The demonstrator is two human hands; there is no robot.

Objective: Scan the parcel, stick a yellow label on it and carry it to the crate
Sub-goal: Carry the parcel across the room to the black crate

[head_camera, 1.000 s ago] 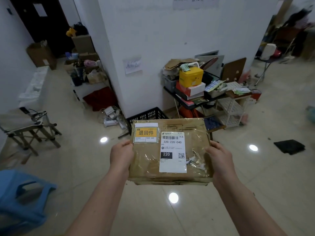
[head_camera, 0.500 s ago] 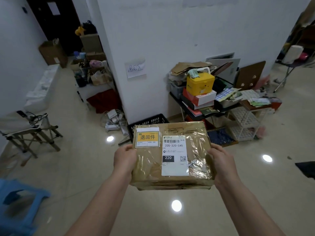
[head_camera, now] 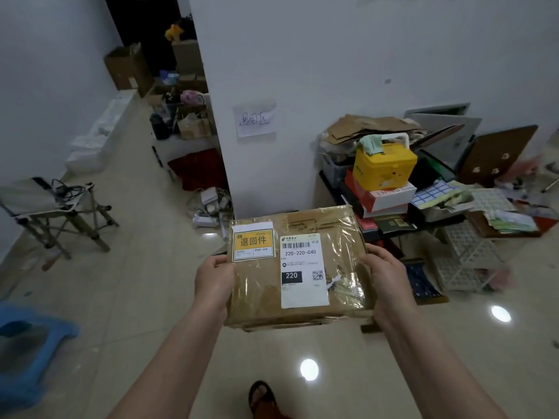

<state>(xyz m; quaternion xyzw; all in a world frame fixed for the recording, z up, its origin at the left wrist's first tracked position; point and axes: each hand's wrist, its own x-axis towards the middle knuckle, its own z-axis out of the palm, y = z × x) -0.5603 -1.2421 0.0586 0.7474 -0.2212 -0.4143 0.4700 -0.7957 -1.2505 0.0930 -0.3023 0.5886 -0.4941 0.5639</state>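
Note:
I hold a brown cardboard parcel (head_camera: 260,294) wrapped in clear tape, level in front of me above the floor. My left hand (head_camera: 213,281) grips its left edge and my right hand (head_camera: 382,278) grips its right edge. A yellow label (head_camera: 253,241) is stuck on its top left corner, beside a white shipping label (head_camera: 302,275) with a barcode. The black crate is almost wholly hidden behind the parcel; only a dark sliver shows at the parcel's far edge.
A white pillar (head_camera: 332,71) with a paper sign (head_camera: 255,119) stands straight ahead. A cluttered low table with a yellow box (head_camera: 382,167) is at the right, a folding stool (head_camera: 57,207) at the left, a blue stool (head_camera: 27,349) near left. Cables and chargers (head_camera: 208,211) lie by the pillar.
I have walked closer to the pillar. The parcel now covers the black crate that showed behind it before. My foot has come into view at the bottom.

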